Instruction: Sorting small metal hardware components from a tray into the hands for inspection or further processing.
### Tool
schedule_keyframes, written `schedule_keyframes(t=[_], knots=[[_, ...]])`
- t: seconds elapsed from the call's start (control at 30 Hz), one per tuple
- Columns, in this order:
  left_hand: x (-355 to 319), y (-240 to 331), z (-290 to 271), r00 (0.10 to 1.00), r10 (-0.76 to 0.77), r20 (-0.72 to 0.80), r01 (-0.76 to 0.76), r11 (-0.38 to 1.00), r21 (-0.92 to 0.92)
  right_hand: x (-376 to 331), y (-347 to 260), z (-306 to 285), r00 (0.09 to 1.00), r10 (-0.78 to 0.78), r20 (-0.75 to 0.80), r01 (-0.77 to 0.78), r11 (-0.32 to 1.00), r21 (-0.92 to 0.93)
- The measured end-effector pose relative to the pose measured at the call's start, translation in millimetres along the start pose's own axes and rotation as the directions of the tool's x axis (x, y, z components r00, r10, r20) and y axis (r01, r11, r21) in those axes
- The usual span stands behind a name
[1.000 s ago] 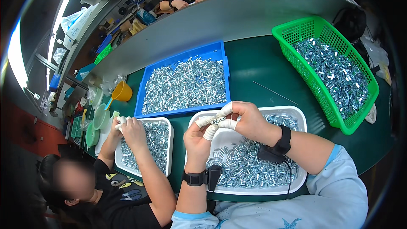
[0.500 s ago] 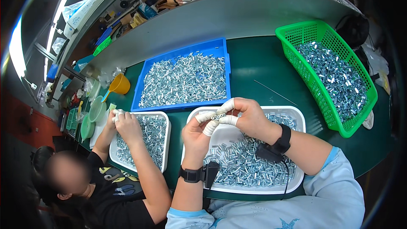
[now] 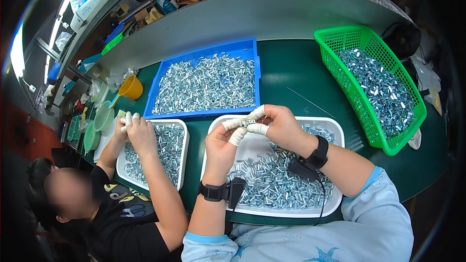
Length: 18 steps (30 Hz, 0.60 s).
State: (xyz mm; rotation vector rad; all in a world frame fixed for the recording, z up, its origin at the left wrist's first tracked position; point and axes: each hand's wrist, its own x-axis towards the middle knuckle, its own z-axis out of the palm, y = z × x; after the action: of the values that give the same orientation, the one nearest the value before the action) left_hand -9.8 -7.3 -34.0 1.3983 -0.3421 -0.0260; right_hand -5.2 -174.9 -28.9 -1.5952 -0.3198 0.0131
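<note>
Several small silvery metal tubes (image 3: 248, 122) are pinched in a bunch between my two hands, their round ends turned up. My left hand (image 3: 223, 141) grips the bunch from the left with thumb and fingers. From the right, my right hand (image 3: 277, 125) closes on the same tubes. White finger cots cover the fingertips of both hands. Below them is a white tray (image 3: 338, 174) with a heap of loose tubes (image 3: 276, 182); its upper left floor shows bare white. My fingers hide part of the bunch.
A blue tray (image 3: 257, 75) of tubes lies beyond; a green basket (image 3: 347, 87) of metal pieces stands right, near a thin rod (image 3: 310, 102). At left, a co-worker's hands (image 3: 138, 131) are over another white tray (image 3: 182, 160). A yellow scoop (image 3: 131, 88) lies farther back.
The whole view has shifted slightly, so most things sit a little farther left and higher. Both my hands still pinch the bunch of tubes, with only small finger movement.
</note>
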Motion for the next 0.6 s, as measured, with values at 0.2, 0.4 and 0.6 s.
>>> schedule_keyframes(t=[0.2, 0.4, 0.6], knots=[[1, -5, -1, 0.999, -0.045, -0.005, 0.045, 0.999, -0.008, 1, 6, -1, 0.999, 0.031, 0.007, -0.031, 1.000, -0.005], [3, -7, -3, 0.998, -0.057, 0.010, 0.057, 0.998, 0.011, 3, 12, -3, 0.999, 0.025, 0.027, -0.026, 1.000, 0.015], [7, -10, -6, 0.997, -0.077, 0.018, 0.077, 0.996, 0.039, 5, 14, -2, 1.000, 0.001, 0.004, -0.001, 0.999, 0.050]])
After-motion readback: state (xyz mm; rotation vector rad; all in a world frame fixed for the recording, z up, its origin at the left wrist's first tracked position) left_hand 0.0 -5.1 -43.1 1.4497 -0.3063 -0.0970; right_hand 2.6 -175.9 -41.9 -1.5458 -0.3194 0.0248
